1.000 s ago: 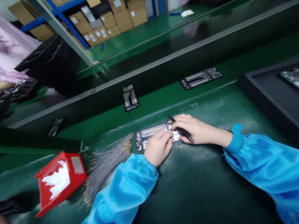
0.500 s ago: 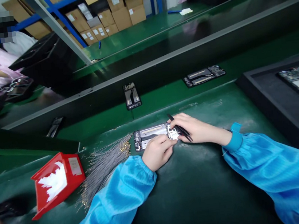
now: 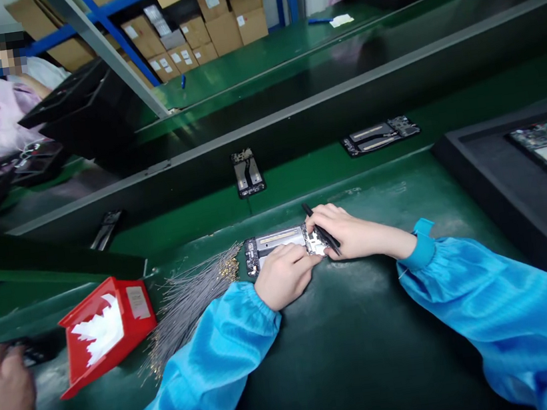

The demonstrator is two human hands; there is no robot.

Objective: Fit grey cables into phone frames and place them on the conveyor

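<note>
An opened phone (image 3: 278, 238) lies flat on the green bench, its metal frame and circuit board bared. My left hand (image 3: 283, 276) is closed over the phone's lower edge, with curled fingers and the index fingertip at the white part of the board. My right hand (image 3: 345, 232) reaches over the board end from the right. Black tweezers (image 3: 320, 225) are tucked in it, slanting across the fingers, while thumb and index fingertips touch the board area. Whatever lies under the fingertips is hidden. A bundle of thin grey cables (image 3: 191, 306) with gold ends lies beside my left forearm.
A red bin (image 3: 141, 330) with white pieces stands left. Behind the bench, opened phones (image 3: 248, 173) (image 3: 380, 136) lie on a green strip. A black tray (image 3: 483, 191) holds phones at right. A co-worker's hand (image 3: 4, 381) is at far left; other people sit opposite.
The phones on the green strip have shifted slightly right. My right forearm has moved a little left and the tweezers with it. The co-worker's hand at left has come further into view.
</note>
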